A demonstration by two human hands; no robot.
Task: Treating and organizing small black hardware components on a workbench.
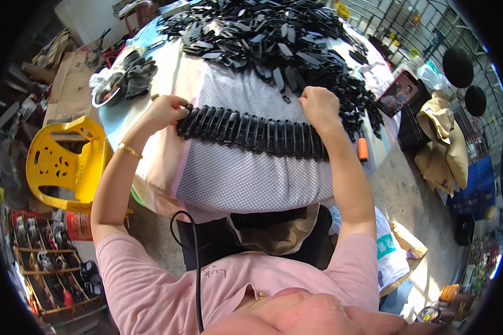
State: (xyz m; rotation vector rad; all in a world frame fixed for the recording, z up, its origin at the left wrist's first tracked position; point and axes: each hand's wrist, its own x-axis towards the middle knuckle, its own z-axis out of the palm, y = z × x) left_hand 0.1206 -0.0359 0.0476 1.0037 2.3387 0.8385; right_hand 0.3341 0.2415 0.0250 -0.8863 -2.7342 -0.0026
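Observation:
A long row of black plastic pieces (251,133), narrow and set side by side, lies across the cloth in front of me. At its left end my left hand (169,111) is closed, fingertips pinching the endmost piece. My right hand (321,106) is closed above the row's right part, beside the loose heap; its fingertips are largely hidden, so what they hold cannot be made out. Beyond both hands spreads a big heap of loose black plastic pieces (285,50), some flat and shiny.
A patterned cloth (251,184) covers the table. An orange cylinder (363,149) lies to the right, near a propped phone (399,94). Dark gloves (137,75) and a bowl (109,96) sit at the far left. A yellow chair (67,162) stands left; a black cable (196,268) hangs before me.

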